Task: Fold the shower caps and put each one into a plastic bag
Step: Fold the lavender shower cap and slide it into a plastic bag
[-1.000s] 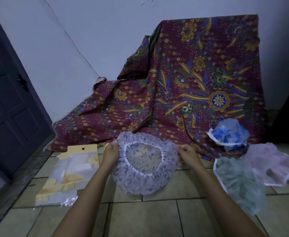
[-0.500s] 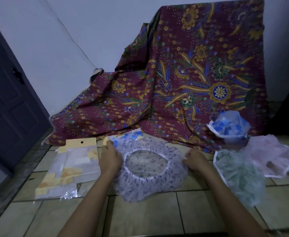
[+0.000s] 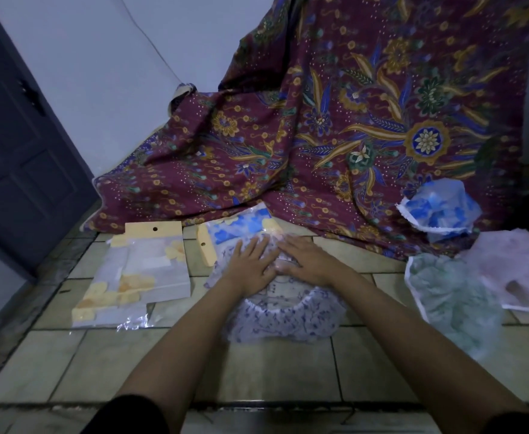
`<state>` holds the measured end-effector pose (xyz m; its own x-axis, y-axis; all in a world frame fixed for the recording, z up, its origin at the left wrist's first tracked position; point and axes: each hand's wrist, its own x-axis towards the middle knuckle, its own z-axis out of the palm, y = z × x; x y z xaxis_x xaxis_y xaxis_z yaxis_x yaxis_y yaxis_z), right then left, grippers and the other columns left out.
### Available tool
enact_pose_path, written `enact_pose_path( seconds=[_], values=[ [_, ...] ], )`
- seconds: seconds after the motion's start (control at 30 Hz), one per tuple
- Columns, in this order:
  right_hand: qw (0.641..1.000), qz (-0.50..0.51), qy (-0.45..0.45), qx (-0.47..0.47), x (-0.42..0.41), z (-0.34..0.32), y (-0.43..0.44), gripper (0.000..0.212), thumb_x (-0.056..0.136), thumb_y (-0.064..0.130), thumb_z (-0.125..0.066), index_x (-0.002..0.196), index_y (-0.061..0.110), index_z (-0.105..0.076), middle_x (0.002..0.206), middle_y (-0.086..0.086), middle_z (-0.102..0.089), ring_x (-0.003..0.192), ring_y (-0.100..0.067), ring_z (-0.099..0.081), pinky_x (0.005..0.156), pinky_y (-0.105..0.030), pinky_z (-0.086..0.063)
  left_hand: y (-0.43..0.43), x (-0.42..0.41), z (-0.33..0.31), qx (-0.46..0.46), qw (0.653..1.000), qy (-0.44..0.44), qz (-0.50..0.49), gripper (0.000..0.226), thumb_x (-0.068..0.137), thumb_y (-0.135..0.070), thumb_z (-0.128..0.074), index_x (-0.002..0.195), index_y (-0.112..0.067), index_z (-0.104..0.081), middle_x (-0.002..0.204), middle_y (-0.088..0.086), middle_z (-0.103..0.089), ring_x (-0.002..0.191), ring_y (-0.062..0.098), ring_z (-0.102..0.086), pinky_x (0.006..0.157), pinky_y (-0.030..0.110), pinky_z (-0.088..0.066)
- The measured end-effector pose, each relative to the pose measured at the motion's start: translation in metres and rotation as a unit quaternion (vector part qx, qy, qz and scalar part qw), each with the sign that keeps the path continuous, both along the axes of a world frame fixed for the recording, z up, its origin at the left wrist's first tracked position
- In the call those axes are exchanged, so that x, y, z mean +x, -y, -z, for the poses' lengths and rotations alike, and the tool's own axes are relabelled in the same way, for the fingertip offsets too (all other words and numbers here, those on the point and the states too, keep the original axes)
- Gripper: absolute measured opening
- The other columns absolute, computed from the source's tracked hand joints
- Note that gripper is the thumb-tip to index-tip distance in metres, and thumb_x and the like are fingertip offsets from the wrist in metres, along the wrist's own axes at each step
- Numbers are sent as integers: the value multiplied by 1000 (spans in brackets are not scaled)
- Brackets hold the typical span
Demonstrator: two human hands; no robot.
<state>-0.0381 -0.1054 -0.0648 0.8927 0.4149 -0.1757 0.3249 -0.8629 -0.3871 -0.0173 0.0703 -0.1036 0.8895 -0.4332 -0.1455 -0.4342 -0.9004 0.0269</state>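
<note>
On glossy tile, both flat hands (image 3: 280, 266) press the crinkly, frilled cap (image 3: 283, 317).

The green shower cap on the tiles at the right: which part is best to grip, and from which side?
Probably pinch the white elastic hem of the green shower cap, coming from its left: the hem lies exposed along that edge, while the rest is loose, crumpled film.

No legible text, labels, brands or numbers on anything in view.
</note>
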Motion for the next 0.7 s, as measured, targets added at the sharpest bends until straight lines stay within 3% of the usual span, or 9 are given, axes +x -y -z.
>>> enact_pose_path(
  seconds=[0.07, 0.17, 0.23, 0.3, 0.37, 0.47, 0.53, 0.63, 0.7],
  values=[
    [1000, -8, 2, 0, -2, 14, 5, 69, 93, 56, -34, 149, 26, -7, 158, 3, 1, 145, -11, 3, 115, -30, 0, -9, 2, 4, -14, 1000, 11, 19, 93, 64, -71, 13, 148, -36, -9, 158, -2, 5, 145, 17, 6, 115, 42, 8],
    [996, -19, 49, -65, 0, 29, 7, 94, 71, 84, -12, 148, 32, -1, 158, 5, 2, 145, -12, 4, 116, -37, 3, -18, 5, 1, -45, 998, -10, 39, 97, 63, -82, 15, 147, -39, -8, 157, -5, 6, 145, 15, 8, 116, 41, 9],
    [994, 0, 59, -90, 3, 35, 5, 91, 75, 82, -14, 149, 31, 1, 158, 5, 3, 145, -13, 4, 116, -41, 2, -18, 5, -7, -75, 995, -50, 47, 72, 83, -72, -5, 147, -38, -8, 157, -3, 7, 145, 15, 11, 116, 41, 11],
    [992, 54, 53, -102, 5, 38, 2, 78, 88, 67, -25, 149, 27, 2, 158, 3, 4, 145, -15, 4, 116, -44, 2, -20, 5, -18, -101, 989, -94, 57, 51, 100, -47, -24, 148, -33, -14, 158, 2, 7, 145, 16, 10, 114, 39, 12],
    [987, 112, 48, -103, 8, 39, 0, 77, 90, 64, -26, 150, 24, 2, 158, 1, 3, 145, -17, 4, 116, -45, 2, -24, 3, -27, -101, 988, -93, 69, 47, 101, -37, -28, 148, -30, -20, 158, 4, 5, 145, 15, 6, 114, 35, 13],
    [983, 152, 23, -103, 12, 40, 2, 79, 89, 66, -24, 149, 23, 2, 158, -1, 4, 145, -18, 5, 115, -48, 4, -26, -3, -33, -68, 991, -80, 78, 53, 100, -44, -27, 149, -28, -15, 158, 5, 6, 145, 15, 6, 114, 37, 13],
    [985, 163, -28, -40, 14, 32, 4, 72, 93, 61, -22, 149, 24, 1, 158, -1, 7, 145, -18, 9, 115, -49, 8, -29, -10, -31, -45, 991, -106, 65, 62, 97, -52, -25, 150, -27, -5, 157, 3, 12, 144, 15, 12, 116, 39, 14],
    [957, 220, -77, 175, 5, 6, -4, 63, 95, 56, -21, 149, 27, -9, 158, -5, 5, 144, -20, 13, 113, -49, 13, -37, -14, -16, -29, 991, -117, 59, 72, 92, -63, -18, 149, -26, 6, 156, 2, 18, 143, 13, 18, 115, 40, 17],
    [957, 211, -62, 189, -12, -9, -16, 68, 90, 61, -23, 149, 29, -11, 158, -5, 5, 143, -21, 16, 112, -47, 14, -40, -12, -3, -22, 995, -76, 65, 87, 78, -76, -3, 148, -24, 8, 156, 3, 16, 143, 13, 18, 114, 40, 18]
  ],
)
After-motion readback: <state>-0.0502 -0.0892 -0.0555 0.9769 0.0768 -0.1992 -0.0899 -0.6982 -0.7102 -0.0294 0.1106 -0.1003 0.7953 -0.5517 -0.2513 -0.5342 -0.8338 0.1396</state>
